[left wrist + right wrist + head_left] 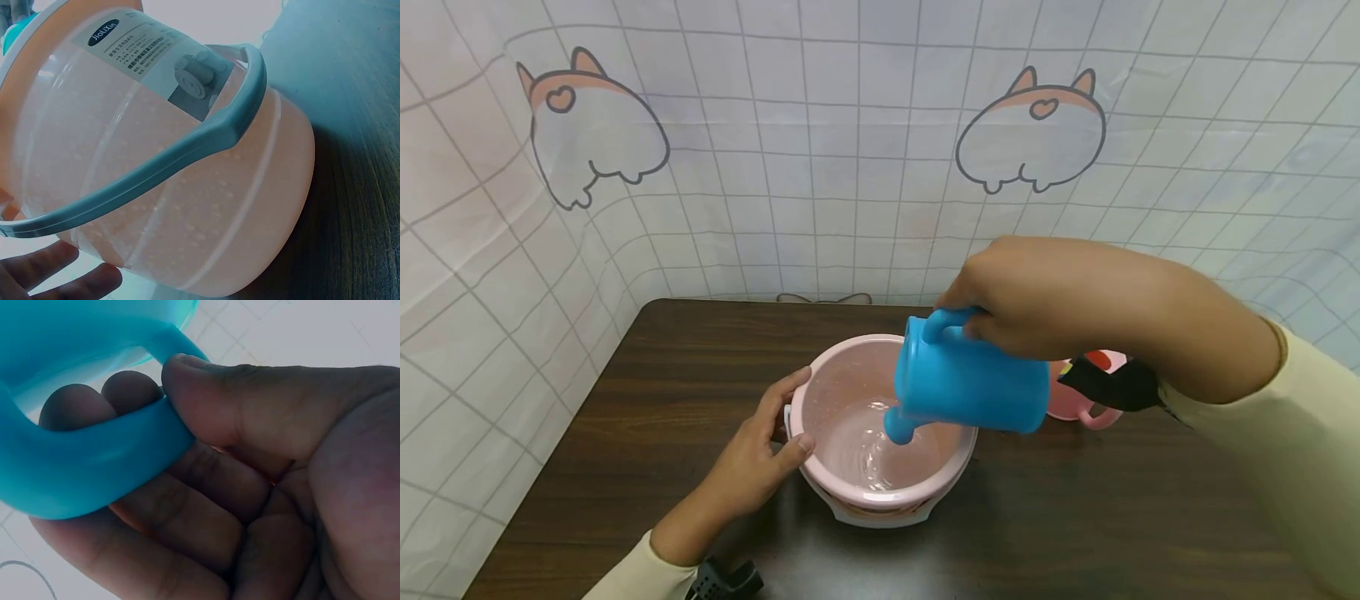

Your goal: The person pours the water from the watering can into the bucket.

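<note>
A pink bucket [880, 500] stands on the table with clear water rippling in its bottom. My left hand [752, 458] holds the bucket's left rim, thumb over the edge and fingers along the outer side. In the left wrist view, the bucket's handle [181, 153] hangs down across its labelled wall. My right hand [1037, 292] grips a blue watering can [977, 383] by its handle [106, 462], fingers looped through and thumb pressed on top. Tipped on its side above the bucket's right half, the can points its short round spout [898, 425] down into the bucket.
Behind my right wrist stands a pink mug [1063, 404], partly hidden, with something red near its top. The dark wooden table [662, 400] meets a white grid-patterned sheet [820, 183] at the back and left. Black straps circle both wrists.
</note>
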Demonstrator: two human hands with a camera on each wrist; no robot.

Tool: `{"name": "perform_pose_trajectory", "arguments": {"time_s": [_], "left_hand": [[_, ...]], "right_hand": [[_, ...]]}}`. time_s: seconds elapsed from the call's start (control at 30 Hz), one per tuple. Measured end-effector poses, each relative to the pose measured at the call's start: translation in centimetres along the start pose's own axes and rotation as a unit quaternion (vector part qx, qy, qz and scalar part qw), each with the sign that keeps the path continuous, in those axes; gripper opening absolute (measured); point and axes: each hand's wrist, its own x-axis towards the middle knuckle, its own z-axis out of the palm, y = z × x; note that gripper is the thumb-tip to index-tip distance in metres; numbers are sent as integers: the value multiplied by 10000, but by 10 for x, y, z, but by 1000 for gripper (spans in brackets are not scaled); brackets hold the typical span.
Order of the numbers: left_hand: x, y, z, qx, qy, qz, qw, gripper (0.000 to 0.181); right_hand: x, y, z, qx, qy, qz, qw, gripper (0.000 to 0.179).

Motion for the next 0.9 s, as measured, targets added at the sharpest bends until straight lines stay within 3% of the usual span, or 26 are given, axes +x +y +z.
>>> {"name": "perform_pose_trajectory", "arguments": {"time_s": [0.23,0.5,0.7,0.9], "left_hand": [[0,0,0,-41,-11,-33,10000,70],[0,1,0,-30,-15,-86,10000,70],[1,1,0,-42,-18,-73,10000,70],[1,1,1,-21,4,-31,10000,70]], "right_hand": [[4,-6,-3,-105,-156,70,9998,34],[1,5,2,33,38,-21,10000,34],[-13,28,15,303,548,-108,9980,36],[-43,53,37,708,1319,-150,9886,38]]}}
